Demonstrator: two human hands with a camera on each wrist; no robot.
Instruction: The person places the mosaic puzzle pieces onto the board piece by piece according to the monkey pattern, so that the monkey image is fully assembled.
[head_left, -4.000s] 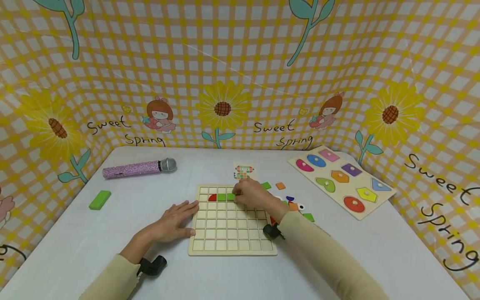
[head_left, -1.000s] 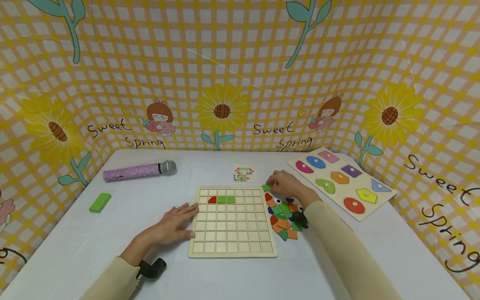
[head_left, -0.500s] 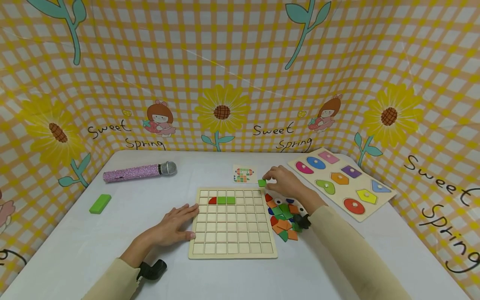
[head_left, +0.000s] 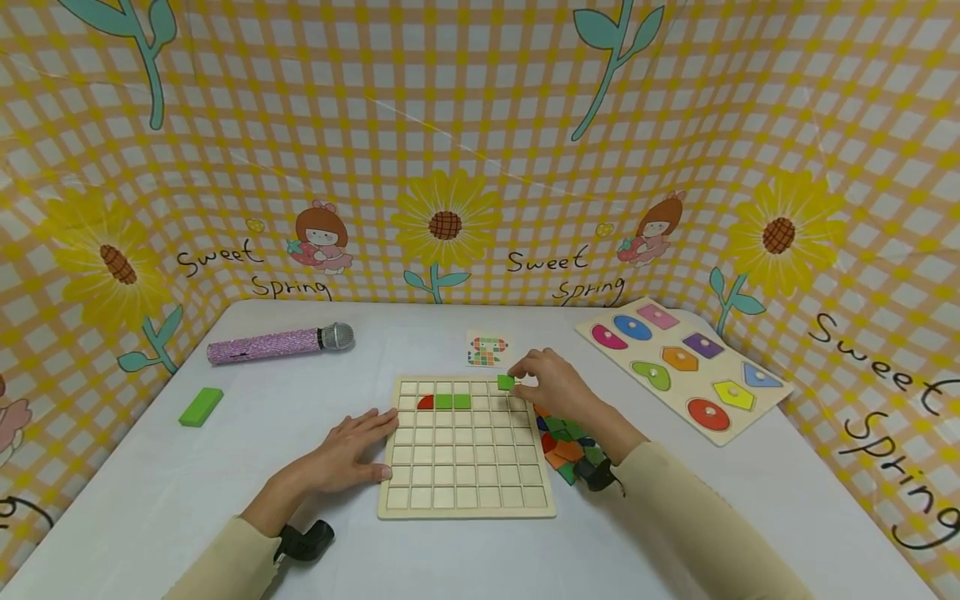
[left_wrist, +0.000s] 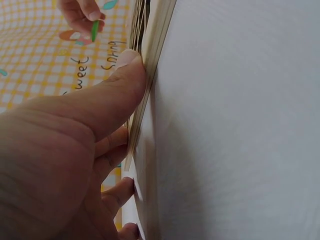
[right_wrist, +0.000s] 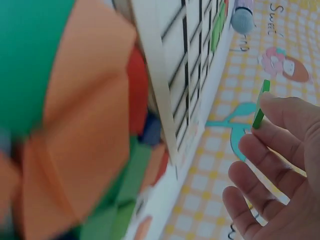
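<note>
A pale wooden grid board lies in front of me, with a red quarter-round tile and two green square tiles set side by side in its second row. Between thumb and forefinger my right hand pinches another green square tile, raised over the board's far right part. In the right wrist view that tile appears edge-on, the other fingers loosely bent. My left hand rests at the board's left edge, thumb and fingertips touching it, fingers fairly straight.
Right of the board lies a pile of coloured tiles, partly under my right forearm. Behind the board is a pattern card. A shape puzzle board stands at right; a glittery microphone and green block lie at left.
Two green tiles now sit beside the red one. My right hand went to the tile pile, picked up another green tile and carried it left over the board. The left hand stays put.
</note>
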